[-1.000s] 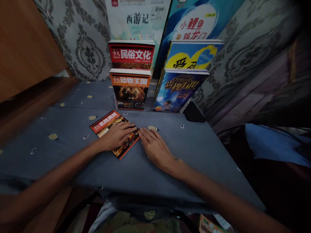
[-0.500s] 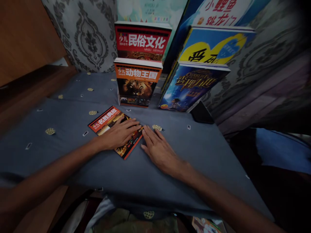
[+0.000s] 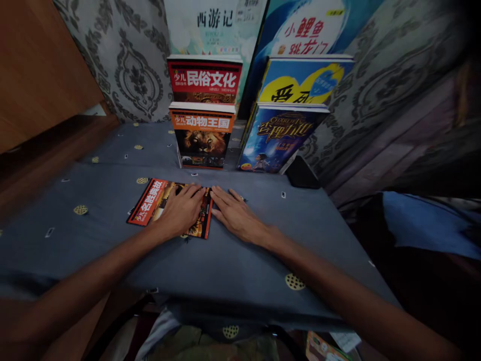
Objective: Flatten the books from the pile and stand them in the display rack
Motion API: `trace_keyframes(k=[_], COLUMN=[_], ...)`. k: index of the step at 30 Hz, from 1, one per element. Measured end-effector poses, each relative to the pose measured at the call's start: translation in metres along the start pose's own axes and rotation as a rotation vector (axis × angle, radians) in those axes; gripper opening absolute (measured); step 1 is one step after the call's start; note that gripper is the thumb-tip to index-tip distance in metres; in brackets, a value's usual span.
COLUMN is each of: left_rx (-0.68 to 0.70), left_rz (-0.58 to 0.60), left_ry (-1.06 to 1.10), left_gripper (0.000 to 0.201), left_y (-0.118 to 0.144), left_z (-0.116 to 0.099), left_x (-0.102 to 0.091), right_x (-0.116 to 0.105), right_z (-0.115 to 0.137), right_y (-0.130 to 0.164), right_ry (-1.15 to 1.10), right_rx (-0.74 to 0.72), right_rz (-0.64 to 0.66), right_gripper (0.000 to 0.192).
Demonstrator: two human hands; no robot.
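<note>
A thin book with a red title band [image 3: 151,199] lies face up on the blue-grey tablecloth, turned sideways to me. My left hand [image 3: 184,208] rests flat on its cover with the fingers stretched out, hiding the middle of the picture. Against the book's right edge, at its far corner, are the fingertips of my right hand [image 3: 236,215], which lies on the cloth with its fingers extended. Behind the hands, an orange book with a lion on the cover [image 3: 203,138] stands upright. To its right leans a blue book with gold lettering [image 3: 280,138].
A red book [image 3: 206,80] and a tall pale green book [image 3: 214,27] stand behind the lion book. On the right, a yellow and blue book [image 3: 304,80] leans before a larger blue one [image 3: 308,30]. A black flat object [image 3: 302,173] lies beside them. Patterned wallpaper rises behind.
The thin book has turned anticlockwise on the cloth under my left hand, and its right edge now runs nearly straight away from me. Both hands moved along with it. The camera view has shifted slightly.
</note>
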State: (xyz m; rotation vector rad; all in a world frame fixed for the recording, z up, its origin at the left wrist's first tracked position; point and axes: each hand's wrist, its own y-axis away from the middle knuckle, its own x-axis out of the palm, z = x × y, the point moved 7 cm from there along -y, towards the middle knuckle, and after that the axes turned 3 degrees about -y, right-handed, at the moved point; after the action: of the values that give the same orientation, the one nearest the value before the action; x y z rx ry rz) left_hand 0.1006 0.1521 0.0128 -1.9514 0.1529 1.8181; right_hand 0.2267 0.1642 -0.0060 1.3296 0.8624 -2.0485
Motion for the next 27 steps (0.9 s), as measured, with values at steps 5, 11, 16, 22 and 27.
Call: trace_keyframes(k=[5,11,16,22,27], left_rx=[0.109,0.313,0.382,0.369,0.326], left_rz=[0.01,0.103,0.117,0.079,0.068], left_ry=[0.071,0.162,0.18,0.16,0.116], left_gripper=[0.046,0.052,0.051,0.043,0.038], left_y=[0.0,-0.008,-0.016,-0.021,-0.02], left_z=[0.004,0.006,0.011,0.01,0.005], left_x=[0.005,0.011,0.009,0.007,0.005], right_x=[-0.001,-0.001,-0.004,-0.007,-0.015], right_z=[0.024,0.048,0.055,0.051,0.044], right_y=[0.013,0.027,0.031,0.03,0.028], right_ry=[-0.002,0.054,0.125,0.101,0.046], right_rx=[0.025,-0.007,-0.066,-0.132,-0.149], right_rz=[-0.041,-0.052,-0.092,-0.133,-0.118], right_gripper=[0.049,0.047,0.043,0.052,0.051])
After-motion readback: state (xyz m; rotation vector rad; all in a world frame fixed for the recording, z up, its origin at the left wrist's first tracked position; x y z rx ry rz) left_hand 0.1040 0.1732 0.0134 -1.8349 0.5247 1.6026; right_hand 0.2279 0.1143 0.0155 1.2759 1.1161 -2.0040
